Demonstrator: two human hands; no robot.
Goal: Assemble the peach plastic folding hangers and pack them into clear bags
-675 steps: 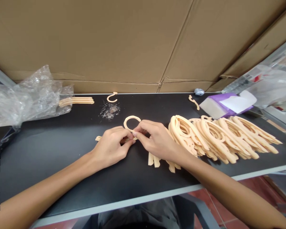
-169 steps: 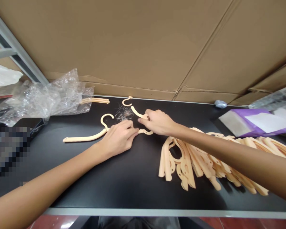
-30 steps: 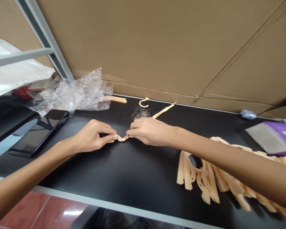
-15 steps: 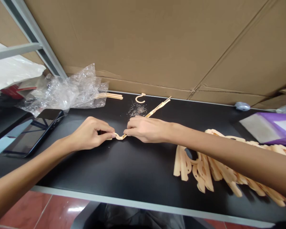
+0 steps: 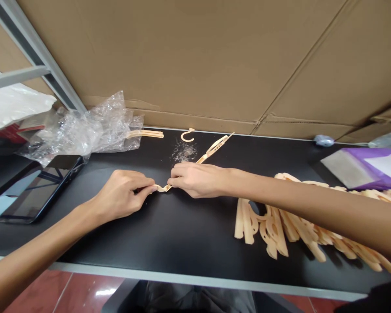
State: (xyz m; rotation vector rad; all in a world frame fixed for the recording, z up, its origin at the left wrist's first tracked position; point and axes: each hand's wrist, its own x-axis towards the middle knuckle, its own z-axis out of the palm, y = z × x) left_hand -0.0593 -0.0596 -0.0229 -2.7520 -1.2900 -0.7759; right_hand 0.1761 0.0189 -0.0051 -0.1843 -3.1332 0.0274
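Note:
My left hand [image 5: 130, 191] is closed, its thumb and forefinger pinching the curved end of a beige plastic folding hanger [image 5: 211, 151]. My right hand [image 5: 197, 179] wraps round the same hanger and covers its middle. The far arm of the hanger, with several small holes, slants up and right beyond my knuckles. Between both hands a short curved bit [image 5: 163, 188] shows just above the black tabletop. Behind them lies a loose beige hook [image 5: 187, 135], close to a scatter of pale shavings [image 5: 184, 152].
A pile of beige hangers [image 5: 280, 230] lies under and beside my right forearm. Beige strips [image 5: 151, 134] poke out of crumpled clear plastic [image 5: 101, 126] at the back left. A phone [image 5: 48, 187] rests on the left. A purple package [image 5: 358, 167] sits right, and cardboard [image 5: 182, 65] stands behind.
The hanger has rolled in my hands, so more of the flat, holed side of its far arm shows. Both hands keep their hold. The view has shifted slightly.

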